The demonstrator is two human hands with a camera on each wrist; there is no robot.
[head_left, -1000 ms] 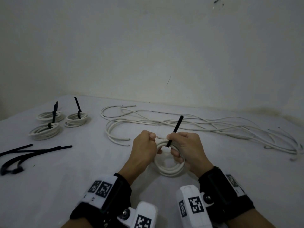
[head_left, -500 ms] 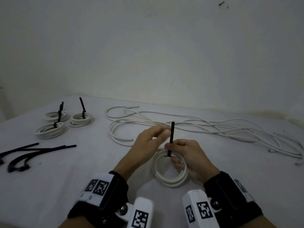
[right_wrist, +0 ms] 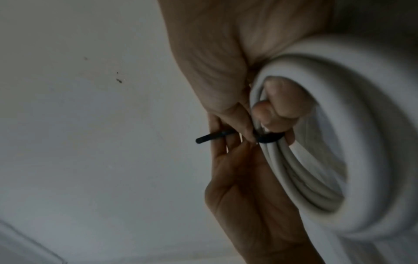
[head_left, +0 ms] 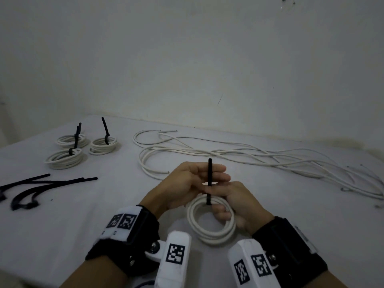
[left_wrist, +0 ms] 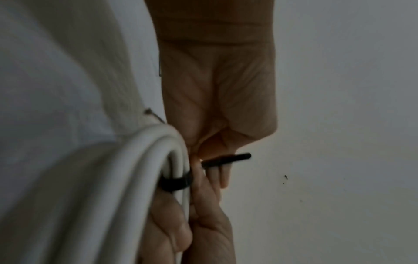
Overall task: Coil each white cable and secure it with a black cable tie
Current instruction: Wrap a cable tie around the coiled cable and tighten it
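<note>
The right hand [head_left: 239,202] is holding the white coil [head_left: 212,223] near the front middle of the table [head_left: 104,215], with its fingers curled through the ring. The black cable tie [head_left: 209,179] is wrapping the coil's far side, and its tail is standing upright. The left hand [head_left: 187,186] is lying against the tail with fingers nearly straight (whether it is pinching the tail, I cannot tell).

Open table is lying to the left front, before the spare ties [head_left: 41,188]; the loose cables [head_left: 259,159] are filling the far right side, and three tied coils [head_left: 83,148] are sitting far left.

Compared with half a second ago, the left hand's fingers are now reaching across behind the tail.

The wrist views are showing the tie's loop [left_wrist: 175,182] closed around the strands [right_wrist: 269,138], which the head view is hiding.
</note>
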